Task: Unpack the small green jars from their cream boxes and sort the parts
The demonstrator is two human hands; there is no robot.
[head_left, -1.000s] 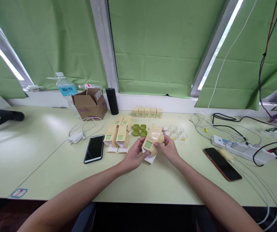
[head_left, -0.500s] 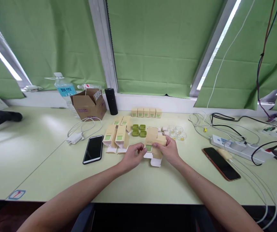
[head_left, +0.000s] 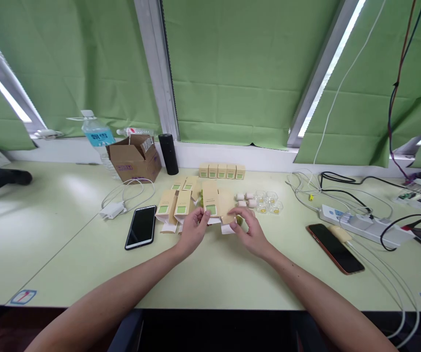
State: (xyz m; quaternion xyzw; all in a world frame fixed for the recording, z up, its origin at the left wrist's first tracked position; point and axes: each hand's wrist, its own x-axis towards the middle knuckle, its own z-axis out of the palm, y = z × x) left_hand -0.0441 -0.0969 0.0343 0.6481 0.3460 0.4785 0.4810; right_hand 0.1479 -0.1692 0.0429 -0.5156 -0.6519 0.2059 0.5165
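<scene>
**Both hands on a tan carton, mid-bench**

Left hand (head_left: 194, 230) pinches the tan carton (head_left: 212, 205) at its lower left edge, fingers closed on it. Carton is upright-ish, green label facing the camera, held just above the bench (head_left: 85, 254), right beside the flat cartons. Right hand (head_left: 250, 232) has fingers curled at the carton's right side, on its opened flap; can't tell whether it's truly clamped or just touching. White inner flap shows under the carton between the hands.

Around it:
- Flat cartons (head_left: 175, 208), same tan with green label, lying just left of the held one, a couple more behind them.
- Row of small boxes (head_left: 222, 171), five, standing side by side near the window sill, behind the hands.
- Small white pieces (head_left: 246, 199) and clear cups (head_left: 269, 201) just right of the carton, near the right hand's fingertips.
- Black phone (head_left: 141, 226) face up, left of the flat cartons; white charger (head_left: 112, 210) with cable further left.
- Cardboard box (head_left: 134, 159), open, back left; water bottle (head_left: 96, 139) behind it; black cylinder (head_left: 168, 153) to its right.
- Second phone (head_left: 335, 248) right of the right forearm, power strip (head_left: 360, 224) with cables beyond it.
</scene>
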